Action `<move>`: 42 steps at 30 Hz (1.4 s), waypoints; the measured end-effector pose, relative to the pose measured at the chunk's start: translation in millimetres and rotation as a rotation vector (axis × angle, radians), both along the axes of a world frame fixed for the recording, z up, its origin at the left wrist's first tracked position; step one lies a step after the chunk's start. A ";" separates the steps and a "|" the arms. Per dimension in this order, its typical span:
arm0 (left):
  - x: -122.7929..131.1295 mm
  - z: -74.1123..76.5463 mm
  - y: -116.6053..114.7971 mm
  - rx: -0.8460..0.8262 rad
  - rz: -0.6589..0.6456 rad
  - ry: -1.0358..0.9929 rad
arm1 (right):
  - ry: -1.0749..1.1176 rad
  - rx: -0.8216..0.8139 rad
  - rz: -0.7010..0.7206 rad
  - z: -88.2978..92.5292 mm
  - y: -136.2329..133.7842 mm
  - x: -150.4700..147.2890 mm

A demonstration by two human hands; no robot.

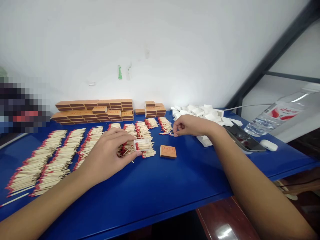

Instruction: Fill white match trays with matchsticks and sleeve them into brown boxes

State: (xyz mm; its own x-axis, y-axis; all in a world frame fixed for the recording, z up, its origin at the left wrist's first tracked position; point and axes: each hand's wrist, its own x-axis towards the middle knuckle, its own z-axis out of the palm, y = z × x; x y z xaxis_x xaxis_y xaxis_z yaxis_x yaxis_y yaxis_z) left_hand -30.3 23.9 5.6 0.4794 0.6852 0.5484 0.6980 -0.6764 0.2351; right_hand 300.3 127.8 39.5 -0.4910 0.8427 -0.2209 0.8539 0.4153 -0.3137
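Note:
My left hand (111, 151) grips a small white matchbox tray (142, 145) between thumb and fingers, with some red-tipped matches lying in it. Rows of loose matches (146, 131) spread behind and under this hand. To the right, my right hand (191, 126) is closed in a pinch at the near end of a short match row (165, 124). A matchstick end seems to show at its fingertips. An orange matchbox sleeve (168, 151) lies on the blue table (160, 190) between the two hands, touched by neither.
Stacked orange matchboxes (92, 111) line the wall, with a smaller stack (154, 109) beside them. White trays (200, 111) are heaped behind my right hand. A phone (246, 138), a white earbud case (268, 145) and a tilted water bottle (280, 111) occupy the right. More matches (37, 160) cover the left.

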 end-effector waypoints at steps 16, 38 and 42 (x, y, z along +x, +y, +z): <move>4.9 0.5 -3.9 -0.063 -0.005 -0.023 | 0.512 0.035 0.239 8.9 -48.3 -60.4; 3.3 2.5 -2.0 -0.004 -0.002 -0.022 | 0.099 0.217 -0.042 8.8 -11.6 -13.8; 3.8 2.9 -1.6 -0.003 0.000 -0.021 | 0.016 0.075 -0.024 0.8 -5.9 -11.6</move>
